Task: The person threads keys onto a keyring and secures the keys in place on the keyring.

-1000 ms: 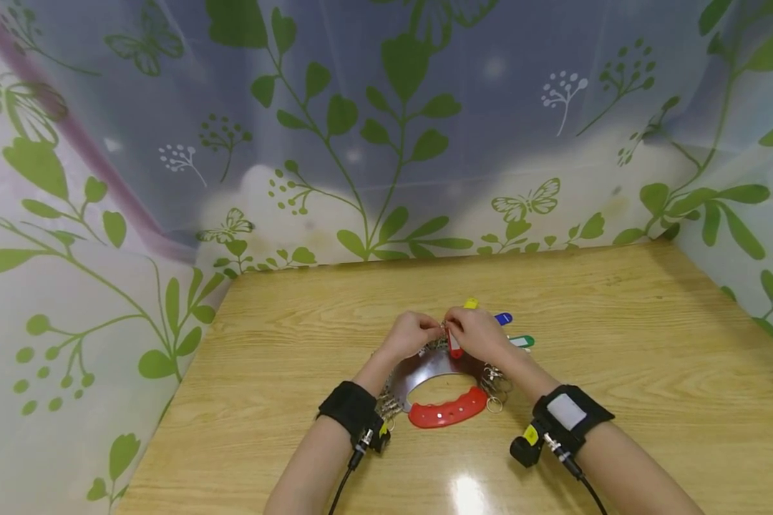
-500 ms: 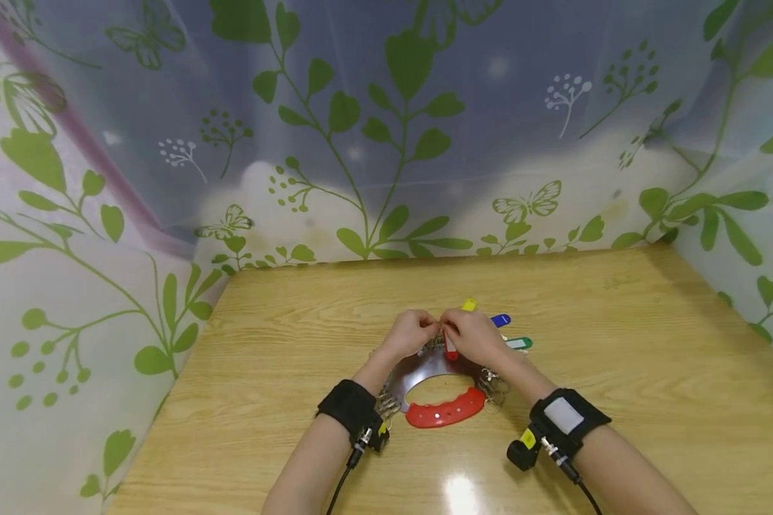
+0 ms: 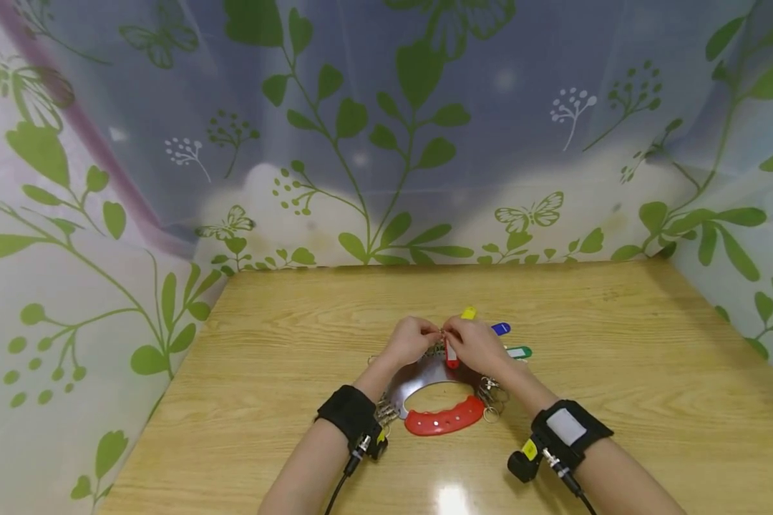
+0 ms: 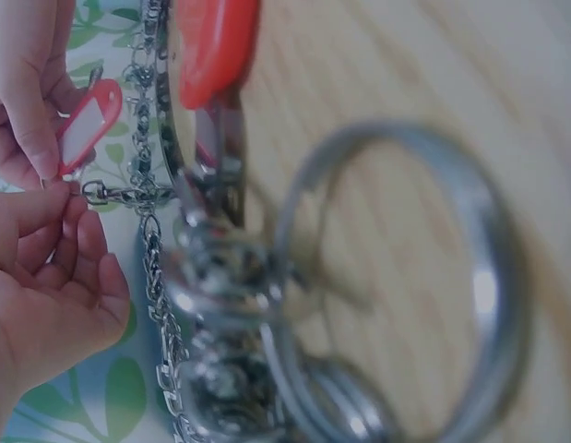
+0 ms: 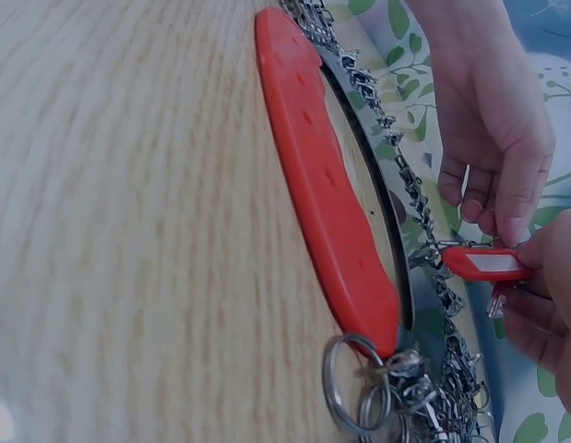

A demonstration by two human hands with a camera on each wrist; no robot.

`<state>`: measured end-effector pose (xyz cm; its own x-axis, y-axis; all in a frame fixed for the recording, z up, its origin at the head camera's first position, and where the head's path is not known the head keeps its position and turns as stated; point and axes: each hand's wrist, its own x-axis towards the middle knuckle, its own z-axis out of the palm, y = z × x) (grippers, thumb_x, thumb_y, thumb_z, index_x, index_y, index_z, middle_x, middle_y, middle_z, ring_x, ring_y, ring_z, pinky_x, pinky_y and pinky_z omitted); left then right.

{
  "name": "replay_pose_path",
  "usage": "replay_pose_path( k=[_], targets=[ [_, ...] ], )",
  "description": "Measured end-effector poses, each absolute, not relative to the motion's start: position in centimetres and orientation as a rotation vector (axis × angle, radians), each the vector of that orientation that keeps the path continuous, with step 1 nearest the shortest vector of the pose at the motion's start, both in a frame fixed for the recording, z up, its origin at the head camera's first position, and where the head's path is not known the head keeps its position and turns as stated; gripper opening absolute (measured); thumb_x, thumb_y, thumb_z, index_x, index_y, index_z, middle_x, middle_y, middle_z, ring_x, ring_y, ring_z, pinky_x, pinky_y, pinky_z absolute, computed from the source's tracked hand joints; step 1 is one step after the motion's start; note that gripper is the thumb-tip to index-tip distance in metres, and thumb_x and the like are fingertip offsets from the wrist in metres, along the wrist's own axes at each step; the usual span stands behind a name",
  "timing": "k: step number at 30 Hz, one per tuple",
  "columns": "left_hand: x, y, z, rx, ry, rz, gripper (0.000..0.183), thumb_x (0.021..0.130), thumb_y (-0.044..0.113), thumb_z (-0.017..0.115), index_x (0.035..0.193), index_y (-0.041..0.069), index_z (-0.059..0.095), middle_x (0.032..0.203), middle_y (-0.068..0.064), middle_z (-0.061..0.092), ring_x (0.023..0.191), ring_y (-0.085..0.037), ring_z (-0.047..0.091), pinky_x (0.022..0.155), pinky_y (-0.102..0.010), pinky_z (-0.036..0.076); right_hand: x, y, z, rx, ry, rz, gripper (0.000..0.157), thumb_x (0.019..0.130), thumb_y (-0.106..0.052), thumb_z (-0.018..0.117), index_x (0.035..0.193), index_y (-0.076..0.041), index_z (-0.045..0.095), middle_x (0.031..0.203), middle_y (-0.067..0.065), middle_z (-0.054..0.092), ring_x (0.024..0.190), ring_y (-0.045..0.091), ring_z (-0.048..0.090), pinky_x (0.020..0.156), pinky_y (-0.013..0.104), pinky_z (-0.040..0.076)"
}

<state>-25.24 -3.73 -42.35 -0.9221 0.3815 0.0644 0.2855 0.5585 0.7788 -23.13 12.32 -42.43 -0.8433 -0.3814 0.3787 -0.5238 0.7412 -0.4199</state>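
Observation:
A curved metal key holder (image 3: 425, 370) with a red handle (image 3: 444, 418) lies on the table, with snap hooks and split rings along its edge. My left hand (image 3: 410, 340) pinches the ring end of one snap hook (image 4: 102, 192) between thumb and fingertips; the ring is mostly hidden. Close against it, my right hand (image 3: 477, 343) pinches a red key tag (image 5: 488, 263) with a white label at its ring end. The fingertips of both hands meet at the far edge of the holder. Whether the tag's ring is joined to the snap hook's ring cannot be told.
Beyond and beside my right hand lie a yellow key tag (image 3: 468, 313), a blue key tag (image 3: 501, 329) and a green key tag (image 3: 519, 352). Loose split rings (image 3: 492, 413) hang by the handle's right end. A patterned curtain (image 3: 386, 143) stands behind the wooden table (image 3: 283, 307).
The head view has shifted slightly. Both hands stay together at the holder's far edge, with only small finger movements around the red key tag and ring.

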Motion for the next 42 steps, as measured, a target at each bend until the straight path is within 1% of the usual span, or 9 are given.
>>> replay_pose_path(
  k=[3,10,17,21,26,31,34,36,42],
  targets=[
    [-25.2,-3.6,-42.2,0.534,2.688,1.317,0.016,0.090,0.009,0.059,0.087,0.000,0.072,0.060,0.001,0.051,0.047,-0.008,0.039,0.047,-0.020,0.032,-23.1,12.3,-42.6,0.735,-2.652,0.751,0.006,0.087,-0.006,0.062,0.091,-0.003,0.066,0.077,0.004,0.065,0.056,0.007,0.048,0.051,0.024,0.041],
    [-24.8,-3.4,-42.0,0.434,2.662,1.404,0.015,0.088,0.009,0.062,0.087,-0.002,0.073,0.061,-0.002,0.055,0.048,-0.008,0.040,0.046,-0.020,0.033,-23.0,12.3,-42.6,0.730,-2.649,0.738,0.006,0.087,-0.007,0.062,0.090,-0.004,0.066,0.078,0.004,0.066,0.057,0.008,0.050,0.052,0.026,0.042],
    [-24.7,-3.7,-42.1,0.691,2.760,1.198,0.014,0.088,0.009,0.063,0.082,0.001,0.073,0.057,0.000,0.050,0.045,-0.007,0.034,0.048,-0.019,0.028,-23.3,12.5,-42.7,0.588,-2.732,0.889,0.007,0.089,-0.009,0.060,0.092,-0.005,0.066,0.079,0.005,0.065,0.058,0.010,0.049,0.053,0.027,0.040],
    [-24.6,-3.7,-41.9,0.764,2.838,1.097,0.016,0.089,0.009,0.060,0.080,0.003,0.073,0.064,0.000,0.055,0.050,-0.007,0.039,0.051,-0.019,0.032,-23.5,12.6,-42.6,0.564,-2.739,0.943,0.008,0.090,-0.009,0.060,0.091,-0.004,0.065,0.077,0.004,0.064,0.055,0.010,0.046,0.052,0.027,0.038],
    [-24.5,-3.6,-42.1,0.739,2.963,1.006,0.015,0.088,0.010,0.061,0.080,0.007,0.074,0.080,-0.003,0.063,0.066,-0.009,0.051,0.058,-0.020,0.038,-23.5,12.3,-42.5,0.591,-2.739,0.913,0.008,0.089,-0.008,0.060,0.092,-0.003,0.066,0.073,0.003,0.062,0.052,0.009,0.045,0.049,0.026,0.038],
    [-24.6,-3.6,-41.9,0.753,3.075,0.858,0.015,0.086,0.008,0.060,0.076,0.008,0.071,0.076,-0.003,0.063,0.069,-0.014,0.056,0.060,-0.025,0.043,-23.4,11.8,-42.3,0.630,-2.732,0.795,0.007,0.088,-0.009,0.061,0.091,-0.005,0.066,0.075,0.002,0.063,0.057,0.010,0.048,0.052,0.026,0.040],
    [-24.8,-3.7,-42.0,0.767,3.084,0.815,0.013,0.086,0.007,0.059,0.080,0.007,0.071,0.078,-0.003,0.064,0.072,-0.015,0.058,0.064,-0.027,0.045,-23.3,11.6,-42.3,0.649,-2.709,0.763,0.005,0.087,-0.008,0.062,0.089,-0.006,0.066,0.074,0.002,0.062,0.058,0.011,0.049,0.052,0.027,0.042],
    [-25.1,-3.8,-42.1,0.780,3.071,0.841,0.014,0.086,0.008,0.058,0.080,0.008,0.071,0.075,0.000,0.063,0.067,-0.012,0.057,0.060,-0.026,0.044,-23.2,11.6,-42.2,0.662,-2.691,0.750,0.004,0.087,-0.007,0.062,0.089,-0.005,0.066,0.073,0.002,0.062,0.058,0.011,0.049,0.052,0.028,0.042],
    [-25.1,-3.6,-41.6,0.599,2.941,0.962,0.018,0.089,0.009,0.056,0.075,0.006,0.068,0.063,0.001,0.057,0.052,-0.011,0.050,0.051,-0.024,0.039,-23.2,11.5,-42.2,0.686,-2.674,0.708,0.005,0.087,-0.007,0.062,0.090,-0.006,0.066,0.076,0.002,0.064,0.059,0.010,0.050,0.054,0.029,0.043]
  ],
)
